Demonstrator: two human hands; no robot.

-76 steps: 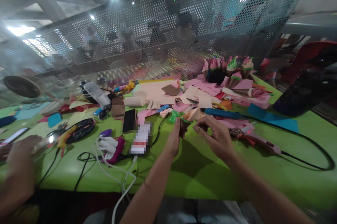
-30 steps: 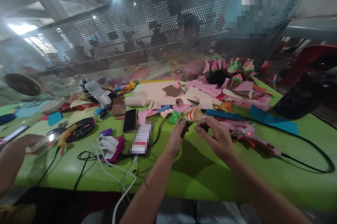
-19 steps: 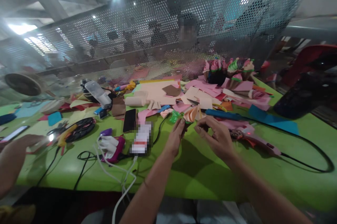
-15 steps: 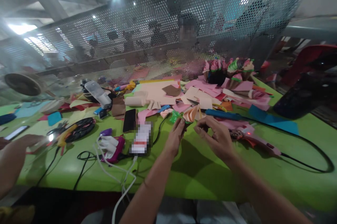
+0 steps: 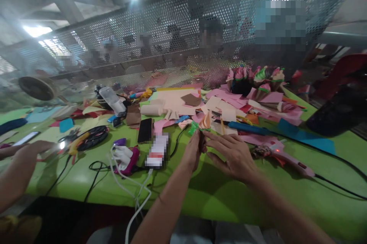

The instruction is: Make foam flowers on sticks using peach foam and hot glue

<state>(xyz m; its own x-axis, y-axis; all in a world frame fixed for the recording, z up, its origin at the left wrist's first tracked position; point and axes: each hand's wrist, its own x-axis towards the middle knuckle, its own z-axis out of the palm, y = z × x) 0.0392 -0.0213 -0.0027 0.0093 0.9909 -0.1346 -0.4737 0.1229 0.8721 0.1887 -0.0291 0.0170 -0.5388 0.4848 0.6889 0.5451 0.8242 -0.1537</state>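
My left hand (image 5: 195, 150) is closed around a paper ice cream cone (image 5: 205, 122) held upright above the table. Peach pleated paper swirls up to a point, with a green band beneath it. Most of the cone's lower part is hidden by my fingers. My right hand (image 5: 233, 156) has its fingers stretched out toward the cone, fingertips at its right side near the green band; whether they touch it I cannot tell. Crumpled green material (image 5: 193, 127) shows just left of the swirl. Right of my right hand lies a pink glue gun (image 5: 289, 160) with a red light on.
A blue-handled tool (image 5: 249, 127) with a black cable lies beyond my right hand. Finished-looking cones (image 5: 261, 74) stand behind cut paper (image 5: 190, 100). Phones (image 5: 145, 130), a magenta power strip (image 5: 130, 164) and cables lie left. Another person's hand (image 5: 43, 146) is at far left.
My right hand has moved left to the cone, and its curled fingers have straightened. The swirl now stands more upright in my left hand. The view has shifted slightly.
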